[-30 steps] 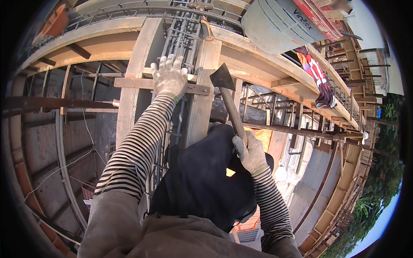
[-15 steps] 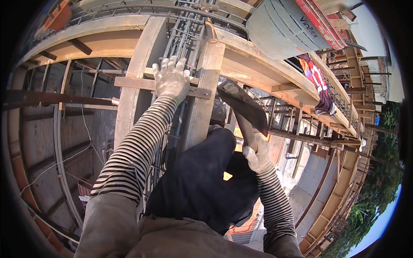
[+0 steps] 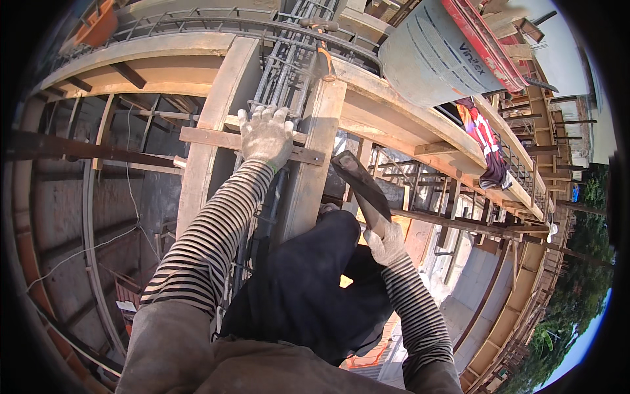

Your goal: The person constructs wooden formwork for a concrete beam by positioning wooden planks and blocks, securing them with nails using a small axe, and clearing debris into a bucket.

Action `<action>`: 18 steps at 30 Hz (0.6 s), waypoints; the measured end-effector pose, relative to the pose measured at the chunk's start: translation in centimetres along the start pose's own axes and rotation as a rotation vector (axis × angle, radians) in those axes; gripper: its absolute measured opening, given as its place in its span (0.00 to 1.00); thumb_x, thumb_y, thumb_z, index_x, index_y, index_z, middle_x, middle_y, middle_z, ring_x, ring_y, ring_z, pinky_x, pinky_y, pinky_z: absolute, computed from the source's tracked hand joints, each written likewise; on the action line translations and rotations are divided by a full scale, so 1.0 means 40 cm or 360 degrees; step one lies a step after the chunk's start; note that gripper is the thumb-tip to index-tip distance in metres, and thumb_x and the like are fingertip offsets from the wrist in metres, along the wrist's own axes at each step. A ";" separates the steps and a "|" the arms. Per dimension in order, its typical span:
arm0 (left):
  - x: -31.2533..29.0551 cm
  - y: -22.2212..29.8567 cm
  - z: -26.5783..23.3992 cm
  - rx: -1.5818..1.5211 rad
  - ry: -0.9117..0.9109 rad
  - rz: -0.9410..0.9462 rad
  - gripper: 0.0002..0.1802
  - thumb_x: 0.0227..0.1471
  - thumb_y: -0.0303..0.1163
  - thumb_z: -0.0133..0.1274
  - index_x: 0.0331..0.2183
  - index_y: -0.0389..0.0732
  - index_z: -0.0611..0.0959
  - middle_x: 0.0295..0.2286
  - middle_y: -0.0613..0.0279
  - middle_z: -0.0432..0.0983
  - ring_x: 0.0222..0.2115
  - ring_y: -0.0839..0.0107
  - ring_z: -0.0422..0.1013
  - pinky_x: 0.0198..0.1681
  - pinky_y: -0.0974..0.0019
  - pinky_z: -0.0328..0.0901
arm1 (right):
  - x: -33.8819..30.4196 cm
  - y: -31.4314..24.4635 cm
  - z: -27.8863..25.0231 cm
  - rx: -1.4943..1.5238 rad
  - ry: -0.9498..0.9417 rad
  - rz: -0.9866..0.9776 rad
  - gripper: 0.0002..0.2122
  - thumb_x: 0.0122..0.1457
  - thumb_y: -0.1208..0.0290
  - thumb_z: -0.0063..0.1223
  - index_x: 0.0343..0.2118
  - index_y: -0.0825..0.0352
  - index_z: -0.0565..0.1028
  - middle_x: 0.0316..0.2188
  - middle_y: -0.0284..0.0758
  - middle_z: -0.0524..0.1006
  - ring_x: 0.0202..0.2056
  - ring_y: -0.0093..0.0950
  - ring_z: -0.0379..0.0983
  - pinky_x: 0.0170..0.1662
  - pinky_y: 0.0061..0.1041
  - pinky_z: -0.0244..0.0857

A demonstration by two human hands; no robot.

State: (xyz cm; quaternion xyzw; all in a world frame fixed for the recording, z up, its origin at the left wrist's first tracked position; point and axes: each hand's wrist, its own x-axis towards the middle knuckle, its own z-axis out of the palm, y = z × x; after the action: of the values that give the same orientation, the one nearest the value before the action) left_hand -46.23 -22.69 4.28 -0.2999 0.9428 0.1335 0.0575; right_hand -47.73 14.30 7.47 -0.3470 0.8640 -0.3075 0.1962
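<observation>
My left hand (image 3: 266,138), in a pale knit glove, lies palm down with its fingers spread. It rests over a wooden crosspiece (image 3: 210,136) nailed between two upright-edged formwork boards, and its fingertips reach toward a bundle of steel rebar (image 3: 285,65). My right hand (image 3: 387,244), gloved too, is closed round the wooden handle of a hatchet-like tool (image 3: 362,180). The tool's dark metal head points up and left, just right of the right-hand formwork board (image 3: 314,141). A hammer with an orange handle (image 3: 325,59) lies on the rebar beyond my left hand.
A grey bucket with a red rim (image 3: 433,59) stands at the far right on the formwork. Colourful cloth (image 3: 482,141) hangs over a board below it. An orange container (image 3: 97,26) is at far left. Deep gaps with props and beams (image 3: 440,220) drop away on both sides.
The hatchet-like tool has turned in my right hand, its broad face now seen more edge-on, and the hand has shifted slightly left. My left hand stays on the crosspiece; the whole view has shifted slightly.
</observation>
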 end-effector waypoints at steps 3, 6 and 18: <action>-0.004 -0.013 0.003 0.0016 -0.0046 -0.0017 0.27 0.69 0.46 0.37 0.65 0.52 0.72 0.67 0.66 0.63 0.71 0.64 0.51 0.75 0.41 0.34 | 0.091 -0.021 -0.005 -0.0008 -0.0157 0.0529 0.22 0.68 0.52 0.53 0.39 0.73 0.76 0.27 0.47 0.78 0.32 0.43 0.79 0.37 0.39 0.71; -0.002 -0.021 -0.007 -0.0002 -0.0046 -0.0015 0.27 0.69 0.46 0.36 0.63 0.52 0.74 0.65 0.65 0.67 0.69 0.64 0.55 0.75 0.40 0.34 | 0.057 -0.105 -0.042 0.0542 0.0111 0.0337 0.21 0.70 0.51 0.49 0.36 0.70 0.76 0.23 0.36 0.75 0.23 0.24 0.74 0.27 0.28 0.66; -0.005 -0.001 -0.018 -0.0010 -0.0056 -0.0019 0.26 0.69 0.46 0.36 0.62 0.50 0.76 0.63 0.63 0.70 0.68 0.62 0.58 0.75 0.41 0.33 | 0.018 -0.072 -0.012 0.0232 -0.0087 0.0229 0.24 0.63 0.51 0.57 0.46 0.72 0.78 0.33 0.51 0.82 0.39 0.51 0.81 0.43 0.43 0.71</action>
State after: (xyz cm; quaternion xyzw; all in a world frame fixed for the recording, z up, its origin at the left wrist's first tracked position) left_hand -46.08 -22.81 5.01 -0.3032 0.9395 0.1413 0.0740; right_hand -47.11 12.35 9.67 -0.2772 0.8564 -0.3452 0.2658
